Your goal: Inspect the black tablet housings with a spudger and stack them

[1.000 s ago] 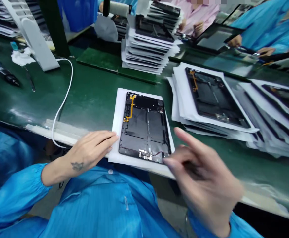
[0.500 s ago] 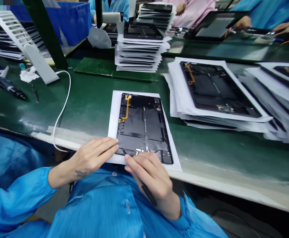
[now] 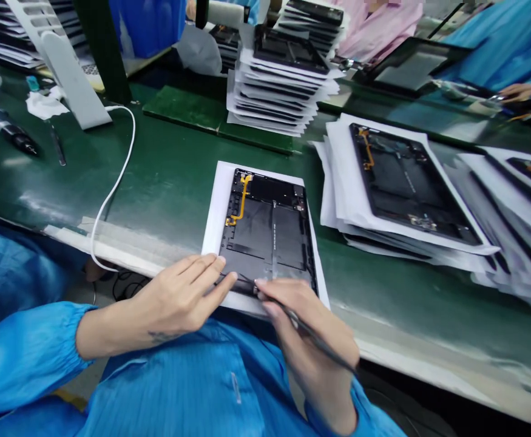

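Moved rightward since the earlier frame: right hand (image 3: 324, 318), pinching slim dark tool (image 3: 322, 345); work now likely centres farther along near edge of open tablet casing (image 3: 272, 230). Left hand (image 3: 181, 297): fingers parted, at casing's near-left corner. Casing: on white sheet (image 3: 212, 203), green surface (image 3: 169, 182) beneath. Farther right: casing stack (image 3: 411, 188).

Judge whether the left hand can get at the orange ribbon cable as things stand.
Probably yes: the left hand rests by the near left corner of the open device, and the orange ribbon cable lies uncovered farther up that side. The right hand, holding a dark tool, leaves the way free.
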A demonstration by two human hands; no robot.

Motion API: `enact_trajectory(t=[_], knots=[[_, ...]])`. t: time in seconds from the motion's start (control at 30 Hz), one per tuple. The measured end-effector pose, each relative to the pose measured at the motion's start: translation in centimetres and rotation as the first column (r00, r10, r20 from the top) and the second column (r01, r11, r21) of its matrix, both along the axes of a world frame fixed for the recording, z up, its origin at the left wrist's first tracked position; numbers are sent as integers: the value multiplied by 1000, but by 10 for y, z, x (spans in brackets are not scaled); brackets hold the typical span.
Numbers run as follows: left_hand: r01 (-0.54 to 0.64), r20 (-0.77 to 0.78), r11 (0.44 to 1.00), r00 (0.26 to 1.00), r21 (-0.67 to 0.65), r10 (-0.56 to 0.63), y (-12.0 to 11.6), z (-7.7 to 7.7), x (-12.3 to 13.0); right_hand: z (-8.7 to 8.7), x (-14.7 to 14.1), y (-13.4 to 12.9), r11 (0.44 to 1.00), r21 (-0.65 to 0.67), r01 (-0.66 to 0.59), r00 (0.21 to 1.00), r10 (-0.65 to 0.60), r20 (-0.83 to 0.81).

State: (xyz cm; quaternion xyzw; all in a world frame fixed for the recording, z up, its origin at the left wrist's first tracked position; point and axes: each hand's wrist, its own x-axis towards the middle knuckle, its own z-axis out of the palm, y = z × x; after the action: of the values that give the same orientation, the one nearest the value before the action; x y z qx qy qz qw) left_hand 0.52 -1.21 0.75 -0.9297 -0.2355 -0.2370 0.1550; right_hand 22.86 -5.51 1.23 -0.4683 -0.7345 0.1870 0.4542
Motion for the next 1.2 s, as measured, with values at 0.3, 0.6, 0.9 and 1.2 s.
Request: enact_trajectory(t=[0.3, 0.6, 0.9, 1.2], knots=[[-49, -18, 996, 999, 74, 50, -5, -1, 6, 5, -15, 29, 981, -152, -119, 991, 108, -78], [82, 120, 997, 990, -16, -79, 7, -4, -8, 8, -14, 31, 970, -112, -216, 974, 221, 38], [91, 79, 996, 993, 2, -91, 7, 0, -6, 9, 13, 20, 981, -88, -170, 984, 174, 31], [117, 23, 992, 993, -38, -116, 14, 10, 10, 10, 21, 13, 997, -39, -65, 995, 68, 70]])
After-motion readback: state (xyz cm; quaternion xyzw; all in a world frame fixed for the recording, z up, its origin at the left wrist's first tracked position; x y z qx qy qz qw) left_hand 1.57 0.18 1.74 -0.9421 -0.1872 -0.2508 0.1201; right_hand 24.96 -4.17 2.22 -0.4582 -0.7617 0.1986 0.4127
